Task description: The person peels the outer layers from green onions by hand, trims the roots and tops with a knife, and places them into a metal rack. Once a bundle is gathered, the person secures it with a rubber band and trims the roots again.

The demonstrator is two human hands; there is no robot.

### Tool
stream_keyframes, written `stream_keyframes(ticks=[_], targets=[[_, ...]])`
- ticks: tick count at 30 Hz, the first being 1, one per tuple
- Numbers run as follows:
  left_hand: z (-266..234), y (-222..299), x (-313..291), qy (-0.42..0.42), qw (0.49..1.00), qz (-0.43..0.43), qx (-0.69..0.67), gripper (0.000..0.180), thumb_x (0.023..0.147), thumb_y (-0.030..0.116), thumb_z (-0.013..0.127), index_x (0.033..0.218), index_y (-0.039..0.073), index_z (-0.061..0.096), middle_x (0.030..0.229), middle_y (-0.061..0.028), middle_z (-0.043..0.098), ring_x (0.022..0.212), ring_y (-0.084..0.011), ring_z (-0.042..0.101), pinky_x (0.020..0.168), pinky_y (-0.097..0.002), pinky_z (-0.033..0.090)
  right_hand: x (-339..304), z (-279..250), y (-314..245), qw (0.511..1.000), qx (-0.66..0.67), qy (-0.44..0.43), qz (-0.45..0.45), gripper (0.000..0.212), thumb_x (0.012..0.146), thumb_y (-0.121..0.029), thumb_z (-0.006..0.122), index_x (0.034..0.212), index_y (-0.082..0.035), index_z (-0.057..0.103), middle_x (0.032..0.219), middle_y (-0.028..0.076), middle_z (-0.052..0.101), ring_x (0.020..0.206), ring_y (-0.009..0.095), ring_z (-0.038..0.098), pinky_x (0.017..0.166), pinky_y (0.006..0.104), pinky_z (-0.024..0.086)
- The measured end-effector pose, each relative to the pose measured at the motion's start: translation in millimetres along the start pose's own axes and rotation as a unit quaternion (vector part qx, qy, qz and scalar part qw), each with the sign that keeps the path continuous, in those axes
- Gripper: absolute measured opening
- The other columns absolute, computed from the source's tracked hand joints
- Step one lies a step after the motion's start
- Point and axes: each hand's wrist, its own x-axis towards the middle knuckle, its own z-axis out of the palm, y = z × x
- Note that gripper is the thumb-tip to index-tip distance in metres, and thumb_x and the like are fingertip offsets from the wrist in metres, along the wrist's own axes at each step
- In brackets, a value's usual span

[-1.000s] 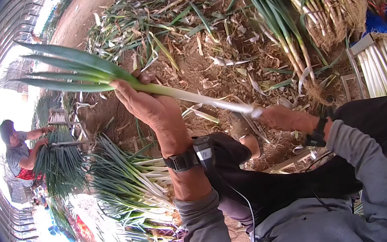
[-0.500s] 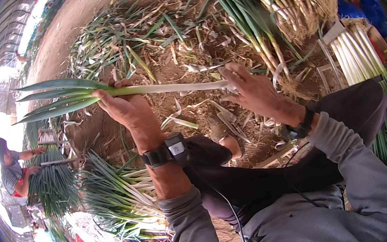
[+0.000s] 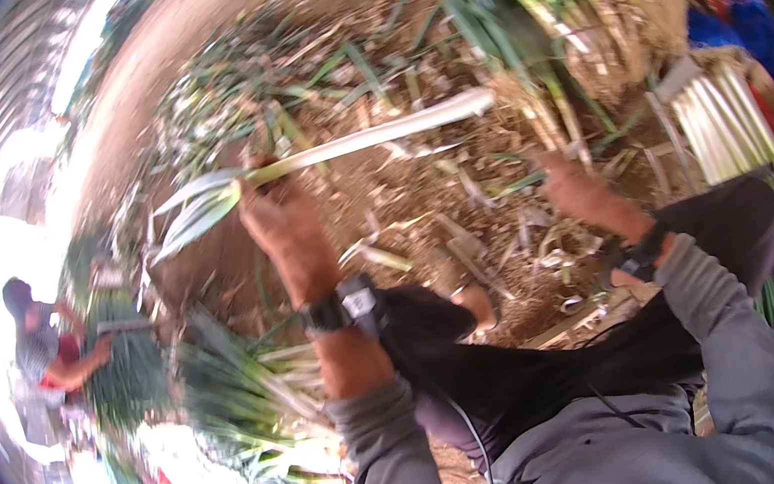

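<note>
My left hand (image 3: 285, 226) is closed around a long green onion (image 3: 390, 131) where its white stalk meets the leaves. The pale stalk points right and slightly up, and the leaves fan out to the left of my fist. My right hand (image 3: 591, 197) is held lower and to the right, apart from the stalk, over the littered ground. Motion smears its fingers, so whether anything is in them does not show.
Trimmed leaves (image 3: 280, 76) litter the soil ahead. Rooted onion bundles (image 3: 593, 7) lie far right; white-stalked onions (image 3: 721, 113) rest in a rack by my right knee. More onions (image 3: 246, 376) lie at my left. Another person (image 3: 48, 341) works at far left.
My right hand has come away from the stalk end and moved right and down. The onion's stalk end has swung upward in my left hand. The view is now blurred.
</note>
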Motion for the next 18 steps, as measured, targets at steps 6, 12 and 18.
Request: stream_keyframes(ticks=[6, 12, 18], targets=[[40, 44, -5, -0.05, 0.773, -0.323, -0.544, 0.032, 0.102, 0.021, 0.06, 0.118, -0.006, 0.057, 0.109, -0.0107, 0.066, 0.108, -0.0203, 0.062, 0.096, -0.0331, 0.052, 63, 27, -90, 0.987, 0.115, 0.068, -0.094, 0.038, 0.098, -0.041, 0.064, 0.097, -0.003, 0.068, 0.064, 0.004, 0.061, 0.053, 0.013, 0.054, 0.045, 0.0312, 0.044], [115, 115, -59, -0.261, 0.784, -0.321, -0.462, 0.034, 0.101, 0.035, 0.061, 0.12, 0.006, 0.059, 0.108, -0.0058, 0.064, 0.103, -0.0168, 0.06, 0.088, -0.0322, 0.047, 63, -48, -145, 0.691, 0.694, 0.105, -0.17, 0.048, 0.098, -0.019, 0.066, 0.139, -0.001, 0.05, 0.102, 0.006, 0.07, 0.08, 0.011, 0.064, 0.062, 0.0233, 0.055], [155, 163, -92, -0.397, 0.786, -0.215, -0.422, 0.043, 0.101, 0.041, 0.059, 0.128, 0.008, 0.06, 0.11, -0.0071, 0.065, 0.101, -0.0195, 0.061, 0.095, -0.0357, 0.046, 23, -196, -76, 0.75, 0.504, 0.335, -0.268, 0.02, 0.1, -0.015, 0.062, 0.114, -0.002, 0.058, 0.091, 0.005, 0.064, 0.081, 0.01, 0.061, 0.068, 0.0257, 0.054]])
